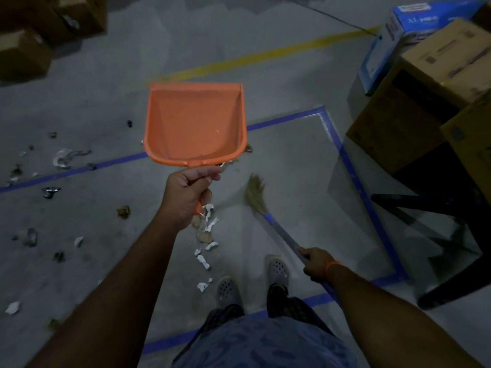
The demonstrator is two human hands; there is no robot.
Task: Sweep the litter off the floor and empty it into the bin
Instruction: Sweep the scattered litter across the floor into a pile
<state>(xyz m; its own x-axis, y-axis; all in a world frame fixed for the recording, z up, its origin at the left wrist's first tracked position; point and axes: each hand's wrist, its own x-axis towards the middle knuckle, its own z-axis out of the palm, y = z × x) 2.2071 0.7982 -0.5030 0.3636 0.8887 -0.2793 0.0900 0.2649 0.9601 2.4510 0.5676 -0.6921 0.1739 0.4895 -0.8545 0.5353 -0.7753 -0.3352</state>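
Note:
My left hand [187,193] grips the handle of an orange dustpan [195,123], held up above the floor with its pan facing me; only a tiny white speck lies in it. My right hand [316,264] holds the blue-grey handle of a small broom [276,224], whose straw bristles [255,191] touch the grey floor just right of the dustpan. Torn white paper and brown scraps [206,235] lie in a trail under my left hand. More litter [62,158] is scattered over the floor at the left. No bin is in view.
Cardboard boxes [435,83] and a blue box [393,35] are stacked at the right on a dark frame [435,208]. More boxes [32,35] sit at the top left. Blue tape lines [358,181] and a yellow line [252,58] mark the floor. My feet [252,282] stand below the broom.

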